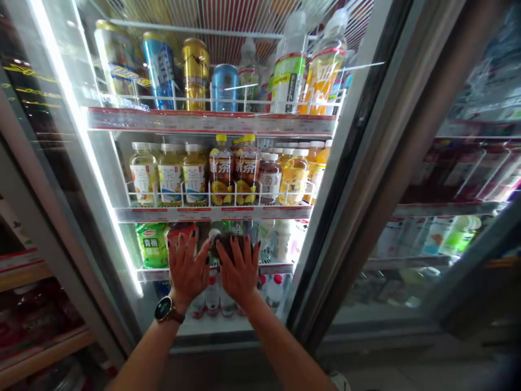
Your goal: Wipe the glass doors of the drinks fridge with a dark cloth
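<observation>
Both my hands reach into a lit drinks fridge at its third shelf. My left hand [188, 269], with a watch [163, 308] on the wrist, has its fingers stretched up and apart in front of a dark red package [179, 231]. Just right of it, my right hand [240, 271] is spread over a dark item [223, 244] that it mostly covers; whether the fingers touch it I cannot tell. A green bag [152, 245] stands left of my left hand. Clear bottles with red caps [278, 279] stand below my hands.
Tea bottles [222, 169] and juice bottles [293, 176] line the shelf above, behind a wire guard. Cans [196, 73] and tall bottles [290, 65] fill the top shelf. A thick door frame [366, 179] runs along the right; a bright light strip [83, 130] edges the left.
</observation>
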The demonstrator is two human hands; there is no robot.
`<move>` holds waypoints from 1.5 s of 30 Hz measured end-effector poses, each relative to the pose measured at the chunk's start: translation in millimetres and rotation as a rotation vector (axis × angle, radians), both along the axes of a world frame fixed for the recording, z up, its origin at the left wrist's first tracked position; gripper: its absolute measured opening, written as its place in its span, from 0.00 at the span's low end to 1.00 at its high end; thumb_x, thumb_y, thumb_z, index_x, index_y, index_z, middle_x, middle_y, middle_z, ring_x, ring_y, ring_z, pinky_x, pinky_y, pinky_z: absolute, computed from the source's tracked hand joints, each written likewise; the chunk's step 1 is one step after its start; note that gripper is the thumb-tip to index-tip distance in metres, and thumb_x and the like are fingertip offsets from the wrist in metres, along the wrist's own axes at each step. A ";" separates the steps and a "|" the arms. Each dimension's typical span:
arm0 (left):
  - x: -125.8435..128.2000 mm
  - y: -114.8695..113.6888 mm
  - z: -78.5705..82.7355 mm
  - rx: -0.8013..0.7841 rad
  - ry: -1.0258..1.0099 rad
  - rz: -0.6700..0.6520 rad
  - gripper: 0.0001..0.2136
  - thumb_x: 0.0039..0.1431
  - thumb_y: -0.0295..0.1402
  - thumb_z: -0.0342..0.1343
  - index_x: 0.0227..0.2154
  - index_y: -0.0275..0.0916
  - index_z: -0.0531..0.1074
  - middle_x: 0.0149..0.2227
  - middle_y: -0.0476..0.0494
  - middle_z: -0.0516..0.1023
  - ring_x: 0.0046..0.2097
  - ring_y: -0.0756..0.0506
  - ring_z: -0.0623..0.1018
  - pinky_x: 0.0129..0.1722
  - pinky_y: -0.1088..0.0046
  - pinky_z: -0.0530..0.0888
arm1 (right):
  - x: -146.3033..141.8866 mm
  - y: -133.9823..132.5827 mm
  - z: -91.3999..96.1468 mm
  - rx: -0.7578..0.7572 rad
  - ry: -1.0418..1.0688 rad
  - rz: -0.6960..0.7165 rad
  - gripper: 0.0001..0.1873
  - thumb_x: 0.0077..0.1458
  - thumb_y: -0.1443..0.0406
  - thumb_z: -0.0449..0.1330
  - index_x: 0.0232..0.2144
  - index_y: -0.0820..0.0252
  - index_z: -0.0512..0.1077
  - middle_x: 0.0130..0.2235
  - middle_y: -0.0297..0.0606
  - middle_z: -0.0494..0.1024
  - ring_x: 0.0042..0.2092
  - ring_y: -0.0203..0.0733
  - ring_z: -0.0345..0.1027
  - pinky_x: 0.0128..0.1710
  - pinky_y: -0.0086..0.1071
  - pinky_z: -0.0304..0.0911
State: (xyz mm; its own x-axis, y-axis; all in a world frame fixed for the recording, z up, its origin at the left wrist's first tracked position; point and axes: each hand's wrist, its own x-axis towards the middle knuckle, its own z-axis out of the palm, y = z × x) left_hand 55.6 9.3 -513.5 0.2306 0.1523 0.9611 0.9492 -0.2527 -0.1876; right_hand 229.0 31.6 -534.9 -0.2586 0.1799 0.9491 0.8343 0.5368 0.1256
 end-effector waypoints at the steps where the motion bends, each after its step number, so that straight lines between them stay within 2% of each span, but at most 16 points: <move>1: -0.1 -0.5 0.8 -0.001 0.001 -0.004 0.35 0.65 0.30 0.53 0.73 0.49 0.52 0.76 0.44 0.47 0.77 0.34 0.48 0.75 0.44 0.48 | 5.9 -4.0 -38.5 -0.017 -0.037 0.005 0.36 0.60 0.66 0.58 0.70 0.43 0.62 0.70 0.39 0.66 0.74 0.62 0.48 0.73 0.63 0.45; 4: -0.5 -2.8 4.3 -0.011 0.014 -0.028 0.35 0.64 0.30 0.53 0.73 0.49 0.51 0.76 0.44 0.46 0.77 0.34 0.47 0.75 0.44 0.48 | 26.1 -13.5 -115.5 -0.066 -0.145 0.040 0.34 0.57 0.70 0.59 0.64 0.42 0.70 0.64 0.36 0.73 0.71 0.55 0.56 0.74 0.55 0.47; 6: -0.7 -4.0 6.2 -0.016 0.020 -0.025 0.36 0.64 0.30 0.53 0.73 0.49 0.51 0.76 0.43 0.46 0.77 0.34 0.47 0.75 0.44 0.48 | 38.2 -13.4 -112.4 -0.070 -0.191 0.052 0.34 0.57 0.71 0.59 0.64 0.42 0.70 0.64 0.34 0.74 0.72 0.52 0.55 0.75 0.51 0.45; 8: -0.9 -4.2 6.8 -0.015 0.021 -0.016 0.36 0.64 0.30 0.54 0.73 0.49 0.51 0.76 0.43 0.46 0.77 0.34 0.47 0.75 0.44 0.48 | 47.8 -7.7 -65.6 -0.044 -0.159 0.028 0.36 0.59 0.71 0.58 0.68 0.45 0.65 0.67 0.37 0.70 0.74 0.53 0.50 0.75 0.54 0.42; 12: -1.1 -2.5 5.1 0.014 0.014 -0.014 0.36 0.64 0.31 0.54 0.73 0.51 0.50 0.76 0.45 0.47 0.77 0.34 0.48 0.74 0.42 0.49 | 59.9 9.7 67.9 0.019 0.087 -0.031 0.41 0.63 0.67 0.54 0.75 0.48 0.47 0.76 0.42 0.50 0.77 0.63 0.37 0.73 0.68 0.38; 14: -0.8 -1.8 4.4 0.020 0.009 -0.009 0.36 0.64 0.32 0.54 0.73 0.51 0.51 0.76 0.45 0.47 0.77 0.34 0.49 0.74 0.42 0.49 | 62.3 16.0 100.1 0.042 0.161 -0.032 0.43 0.64 0.67 0.53 0.76 0.46 0.41 0.78 0.41 0.43 0.77 0.65 0.34 0.72 0.71 0.38; 15: -0.4 -1.6 4.3 0.021 0.012 -0.006 0.35 0.64 0.32 0.54 0.73 0.51 0.52 0.76 0.46 0.46 0.77 0.34 0.49 0.75 0.43 0.49 | 62.6 17.7 100.2 0.053 0.169 -0.029 0.44 0.64 0.67 0.53 0.76 0.45 0.40 0.78 0.40 0.43 0.77 0.66 0.34 0.72 0.72 0.38; 17: 0.2 -1.6 4.8 0.019 0.017 -0.002 0.34 0.65 0.32 0.53 0.73 0.50 0.52 0.77 0.46 0.44 0.77 0.35 0.47 0.75 0.45 0.48 | 62.1 17.7 68.9 0.061 0.147 -0.033 0.44 0.63 0.67 0.54 0.75 0.44 0.43 0.77 0.39 0.45 0.77 0.67 0.35 0.71 0.73 0.39; 22: -0.2 -2.0 5.5 0.010 0.016 -0.001 0.35 0.65 0.31 0.53 0.73 0.51 0.51 0.77 0.47 0.44 0.77 0.35 0.47 0.75 0.44 0.47 | 63.3 -5.0 -93.8 -0.035 0.017 -0.041 0.38 0.58 0.69 0.57 0.70 0.46 0.62 0.71 0.41 0.63 0.76 0.64 0.43 0.71 0.67 0.49; 25: -0.9 -2.2 5.9 0.005 0.016 -0.010 0.36 0.64 0.31 0.55 0.73 0.52 0.51 0.77 0.46 0.45 0.77 0.34 0.48 0.74 0.43 0.49 | 68.5 -17.7 -133.5 -0.095 -0.069 -0.041 0.35 0.55 0.73 0.58 0.64 0.48 0.71 0.67 0.41 0.69 0.75 0.60 0.48 0.71 0.60 0.54; 27: -0.7 -2.8 7.3 0.007 0.018 -0.018 0.36 0.64 0.31 0.55 0.73 0.52 0.51 0.77 0.47 0.45 0.77 0.35 0.48 0.75 0.44 0.48 | 75.0 -16.0 -106.2 -0.067 -0.084 -0.049 0.35 0.56 0.74 0.56 0.65 0.48 0.70 0.69 0.40 0.68 0.75 0.58 0.47 0.72 0.58 0.54; 33: 2.3 -3.9 10.7 0.027 0.023 -0.017 0.36 0.64 0.30 0.55 0.73 0.49 0.52 0.77 0.47 0.43 0.77 0.36 0.45 0.76 0.46 0.44 | 107.3 24.8 85.2 0.089 0.255 -0.089 0.38 0.67 0.69 0.47 0.76 0.52 0.43 0.78 0.44 0.42 0.78 0.63 0.32 0.72 0.67 0.46; 35: 2.9 -3.3 9.7 0.024 0.015 -0.006 0.36 0.64 0.31 0.55 0.73 0.50 0.52 0.77 0.48 0.43 0.77 0.36 0.46 0.76 0.46 0.44 | 115.1 34.7 108.5 0.124 0.305 -0.089 0.38 0.68 0.69 0.46 0.76 0.51 0.42 0.78 0.43 0.39 0.78 0.63 0.31 0.71 0.69 0.45; 38: 2.8 -2.3 7.8 0.018 0.012 -0.001 0.36 0.64 0.31 0.55 0.73 0.50 0.52 0.77 0.48 0.43 0.77 0.36 0.46 0.76 0.46 0.44 | 117.5 34.1 68.7 0.136 0.261 -0.096 0.39 0.67 0.69 0.49 0.76 0.50 0.43 0.78 0.43 0.40 0.77 0.64 0.32 0.71 0.72 0.45; 43: 1.4 -1.9 8.4 0.037 0.028 -0.021 0.35 0.64 0.31 0.53 0.73 0.49 0.53 0.77 0.46 0.44 0.77 0.35 0.46 0.76 0.46 0.44 | 101.2 -1.9 -88.5 -0.040 0.185 -0.116 0.42 0.65 0.72 0.51 0.76 0.52 0.41 0.78 0.43 0.34 0.78 0.62 0.27 0.70 0.71 0.48; 45: 1.1 -2.0 9.0 0.035 0.029 -0.026 0.36 0.64 0.30 0.54 0.73 0.49 0.52 0.77 0.45 0.44 0.77 0.34 0.47 0.75 0.45 0.46 | 93.4 -14.3 -117.6 -0.099 0.127 -0.111 0.43 0.64 0.73 0.50 0.76 0.52 0.40 0.78 0.41 0.33 0.78 0.59 0.25 0.71 0.67 0.51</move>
State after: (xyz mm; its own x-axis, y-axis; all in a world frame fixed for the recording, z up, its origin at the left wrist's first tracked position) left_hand 56.7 7.2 -504.5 0.2615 0.1125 0.9586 0.9364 -0.2702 -0.2237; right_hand 322.4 17.3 -652.4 -0.1111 0.2944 0.9492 0.8948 0.4452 -0.0333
